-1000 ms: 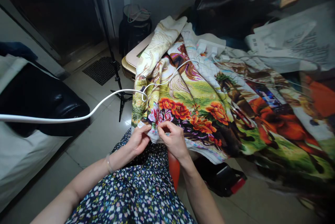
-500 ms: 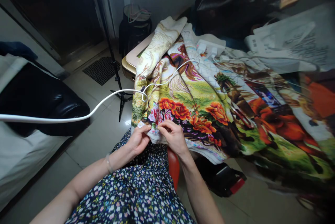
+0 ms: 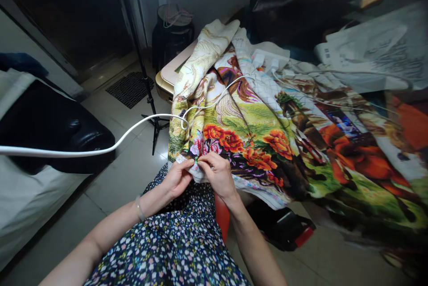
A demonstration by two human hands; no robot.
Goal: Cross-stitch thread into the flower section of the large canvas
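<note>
The head camera is looking forward and down from close above the lap, facing the cloth [image 3: 267, 138] draped over the table's [image 3: 169, 74] near edge.

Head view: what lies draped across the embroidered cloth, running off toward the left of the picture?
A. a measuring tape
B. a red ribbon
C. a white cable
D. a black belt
C: a white cable crosses the floor side and loops onto the embroidered cloth, above where the left hand and right hand pinch the cloth's near edge.
</note>
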